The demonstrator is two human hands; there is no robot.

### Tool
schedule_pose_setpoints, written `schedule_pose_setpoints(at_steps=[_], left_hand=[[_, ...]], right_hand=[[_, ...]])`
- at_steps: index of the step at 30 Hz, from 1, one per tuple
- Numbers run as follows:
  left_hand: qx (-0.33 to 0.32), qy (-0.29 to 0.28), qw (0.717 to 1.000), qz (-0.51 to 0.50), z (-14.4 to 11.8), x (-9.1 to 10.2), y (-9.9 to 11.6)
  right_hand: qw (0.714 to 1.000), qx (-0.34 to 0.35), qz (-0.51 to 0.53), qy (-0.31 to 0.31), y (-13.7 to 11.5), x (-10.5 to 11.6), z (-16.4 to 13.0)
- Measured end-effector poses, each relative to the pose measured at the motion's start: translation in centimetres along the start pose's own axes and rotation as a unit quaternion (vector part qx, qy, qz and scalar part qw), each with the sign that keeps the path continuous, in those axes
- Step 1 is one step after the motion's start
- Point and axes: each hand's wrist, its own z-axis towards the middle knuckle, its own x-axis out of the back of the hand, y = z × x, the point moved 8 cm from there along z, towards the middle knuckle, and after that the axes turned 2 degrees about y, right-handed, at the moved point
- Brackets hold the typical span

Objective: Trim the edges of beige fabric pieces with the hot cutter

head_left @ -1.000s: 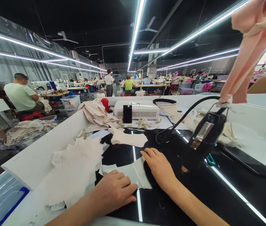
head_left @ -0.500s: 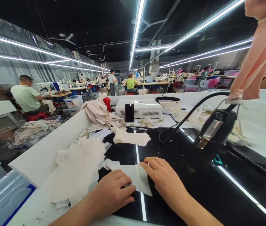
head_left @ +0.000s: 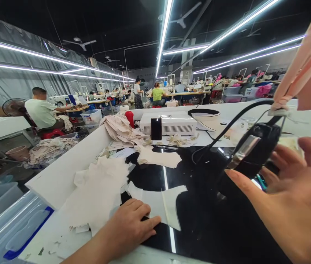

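Fingers of the right hand (head_left: 289, 198) are spread wide by the hanging black tool (head_left: 254, 154), so a firm grip is best, while the flat left hand (head_left: 130, 227) pins the white cloth piece (head_left: 158, 205) on the black table (head_left: 199, 227).

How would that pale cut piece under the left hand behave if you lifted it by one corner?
The pale cut piece would probably droop, since it looks thin and lies flat on the glossy black table. It likely weighs little. The left hand pressing it suggests it slides easily.
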Motion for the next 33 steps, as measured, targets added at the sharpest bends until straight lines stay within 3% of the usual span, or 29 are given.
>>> schedule_pose_setpoints(at_steps=[3,5,8,12,19,33], left_hand=[[0.003,0.004,1.0,0.002,-0.1,-0.1,0.0],[0.008,0.005,1.0,0.006,-0.1,-0.2,0.0],[0.015,0.005,1.0,0.012,-0.2,-0.1,0.0],[0.021,0.002,1.0,0.015,-0.5,0.1,0.0],[0.018,-0.01,1.0,0.011,-0.7,0.2,0.1],[0.021,-0.014,0.999,0.022,-0.1,0.8,0.5]], right_hand=[[0.981,-0.191,0.046,-0.01,2.7,-1.3,-0.1],[0.972,-0.225,0.059,-0.017,3.1,-2.0,0.0],[0.972,-0.221,0.082,-0.002,2.7,-2.7,0.4],[0.966,-0.222,0.126,-0.032,1.3,-4.6,-0.7],[0.918,-0.214,0.331,-0.039,-3.5,-7.8,-4.5],[0.931,-0.184,0.313,-0.037,-4.4,-8.3,-4.9]])
